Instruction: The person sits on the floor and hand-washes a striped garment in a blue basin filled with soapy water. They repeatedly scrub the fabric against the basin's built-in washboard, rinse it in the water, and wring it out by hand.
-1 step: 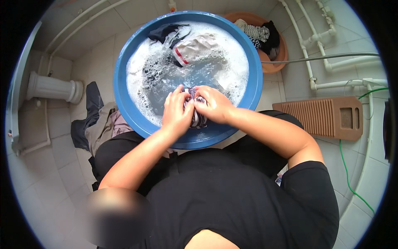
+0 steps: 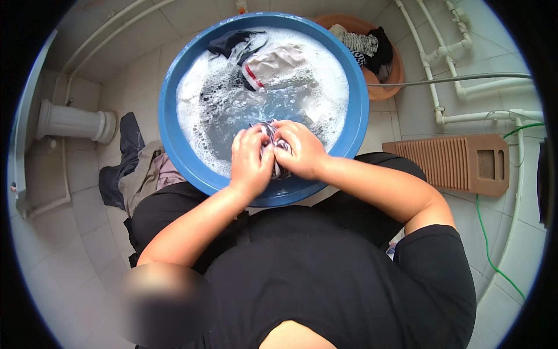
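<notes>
Over the near side of a big round blue tub (image 2: 167, 116), my left hand (image 2: 251, 157) and my right hand (image 2: 302, 150) are closed side by side on a dark-and-white striped cloth (image 2: 281, 171). The cloth is bunched between the fingers and thumbs, and much of it is hidden by the hands. Sudsy water (image 2: 232, 131) fills the tub. Beyond my hands, a pale garment with a red stripe (image 2: 279, 63) lies partly out of the foam, beside a dark garment (image 2: 232, 45).
A brown ribbed washboard (image 2: 444, 164) lies at the right, near white pipes (image 2: 433, 87) and a green hose (image 2: 494, 264). Behind the tub, an orange basin (image 2: 397, 64) holds more clothes. Garments (image 2: 139, 174) are heaped on the floor at the left, near a white pedestal (image 2: 75, 122).
The striped cloth is bunched more tightly between my hands. My left hand has shifted slightly right, toward the right hand, and the water beyond them ripples differently.
</notes>
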`<action>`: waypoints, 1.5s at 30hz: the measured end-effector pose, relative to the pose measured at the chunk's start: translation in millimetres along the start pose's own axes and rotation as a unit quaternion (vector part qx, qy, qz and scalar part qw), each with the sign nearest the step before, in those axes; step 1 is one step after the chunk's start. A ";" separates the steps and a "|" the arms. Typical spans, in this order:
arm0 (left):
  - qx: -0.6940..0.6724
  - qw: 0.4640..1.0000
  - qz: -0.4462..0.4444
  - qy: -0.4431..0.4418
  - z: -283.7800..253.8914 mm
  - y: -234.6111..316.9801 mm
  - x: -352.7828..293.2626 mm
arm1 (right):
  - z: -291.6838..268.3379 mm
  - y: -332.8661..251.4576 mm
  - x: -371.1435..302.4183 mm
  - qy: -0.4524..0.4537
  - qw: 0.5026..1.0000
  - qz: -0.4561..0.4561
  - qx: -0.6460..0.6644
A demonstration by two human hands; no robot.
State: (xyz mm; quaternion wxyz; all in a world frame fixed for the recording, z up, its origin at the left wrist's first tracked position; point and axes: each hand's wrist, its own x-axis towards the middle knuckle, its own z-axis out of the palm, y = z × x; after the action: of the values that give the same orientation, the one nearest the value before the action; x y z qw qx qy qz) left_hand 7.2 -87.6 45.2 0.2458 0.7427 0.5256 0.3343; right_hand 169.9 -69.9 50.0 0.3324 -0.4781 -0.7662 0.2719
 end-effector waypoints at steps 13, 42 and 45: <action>0.010 0.986 -0.162 -0.034 15.9 -48.1 42.3 | 18.8 38.8 49.9 -0.140 0.968 0.209 0.024; -0.114 0.991 -0.067 0.002 14.2 -41.2 35.9 | 21.7 23.2 41.9 -0.019 0.973 0.074 0.218; -0.110 0.989 -0.099 0.013 13.7 -36.2 37.7 | 27.1 27.3 37.1 0.010 0.989 0.070 0.134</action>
State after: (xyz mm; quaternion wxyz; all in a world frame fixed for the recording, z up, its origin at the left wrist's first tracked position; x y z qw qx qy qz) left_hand 3.7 -40.3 19.2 0.3508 0.6508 0.5599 0.3740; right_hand 152.2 -27.9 22.1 0.3811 -0.4846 -0.6842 0.3896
